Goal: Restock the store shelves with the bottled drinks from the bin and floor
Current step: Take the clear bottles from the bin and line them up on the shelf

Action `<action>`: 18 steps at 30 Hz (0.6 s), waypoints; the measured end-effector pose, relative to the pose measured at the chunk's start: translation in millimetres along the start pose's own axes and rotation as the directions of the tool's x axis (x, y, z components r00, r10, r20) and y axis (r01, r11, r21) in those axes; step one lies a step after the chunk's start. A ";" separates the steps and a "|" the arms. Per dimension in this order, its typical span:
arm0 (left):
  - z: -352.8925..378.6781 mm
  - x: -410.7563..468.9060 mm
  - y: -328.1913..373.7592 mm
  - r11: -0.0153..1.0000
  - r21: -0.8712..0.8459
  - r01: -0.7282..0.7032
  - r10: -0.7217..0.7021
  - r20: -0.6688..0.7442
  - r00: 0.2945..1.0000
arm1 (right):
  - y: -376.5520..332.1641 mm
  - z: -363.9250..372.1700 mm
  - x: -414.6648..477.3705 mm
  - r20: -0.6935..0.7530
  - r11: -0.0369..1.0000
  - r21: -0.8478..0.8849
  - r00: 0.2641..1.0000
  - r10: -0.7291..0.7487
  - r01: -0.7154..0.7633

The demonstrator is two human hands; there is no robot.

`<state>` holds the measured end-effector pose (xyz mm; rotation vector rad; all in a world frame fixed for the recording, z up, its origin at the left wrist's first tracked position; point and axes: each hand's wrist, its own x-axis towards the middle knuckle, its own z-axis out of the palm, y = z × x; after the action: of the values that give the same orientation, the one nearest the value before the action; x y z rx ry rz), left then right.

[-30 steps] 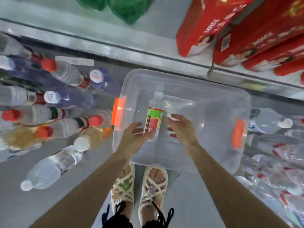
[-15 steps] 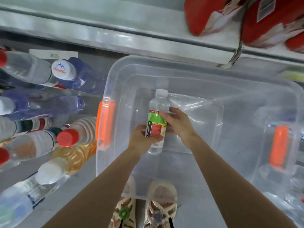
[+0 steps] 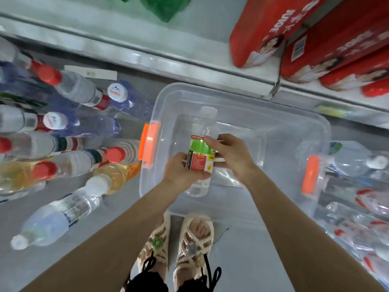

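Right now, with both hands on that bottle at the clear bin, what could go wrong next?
1. Loose bottles lie on the floor close beside the sandalled feet; a sideways step could roll one underfoot.
2. The left hand and right hand grip the green-and-red labelled bottle; if it slips, it would likely land in the bin.
3. The shelf edge juts just beyond the bin; a quick lift might knock it.

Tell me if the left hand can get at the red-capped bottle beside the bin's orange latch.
Probably not yet: the left hand grips the green-labelled bottle with the right hand. Once freed, the red-capped bottle sits near, unblocked.
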<state>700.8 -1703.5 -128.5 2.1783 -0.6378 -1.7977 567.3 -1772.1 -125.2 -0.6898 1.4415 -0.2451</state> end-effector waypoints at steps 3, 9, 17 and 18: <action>-23.4 -61.1 30.6 0.998 -0.019 -0.053 0.054 0.039 0.998 | -44.8 1.3 -60.5 0.003 1.000 -0.002 1.000 -0.020 0.020; -94.3 -216.7 105.9 0.984 -0.062 -0.165 0.171 0.113 0.979 | -157.0 11.6 -204.1 0.059 0.992 -0.056 0.992 -0.109 0.112; -208.0 -452.0 222.6 0.906 -0.178 -0.384 0.409 0.142 0.901 | -350.9 36.4 -423.1 0.318 0.939 -0.103 0.905 -0.282 0.329; -223.6 -483.6 239.0 0.886 -0.172 -0.432 0.454 0.123 0.883 | -376.0 41.4 -451.3 0.343 0.925 -0.096 0.885 -0.316 0.368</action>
<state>806.6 -1700.7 445.8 1.6358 -0.9293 -1.7122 634.5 -1807.8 458.8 -1.0687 1.0256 -0.2795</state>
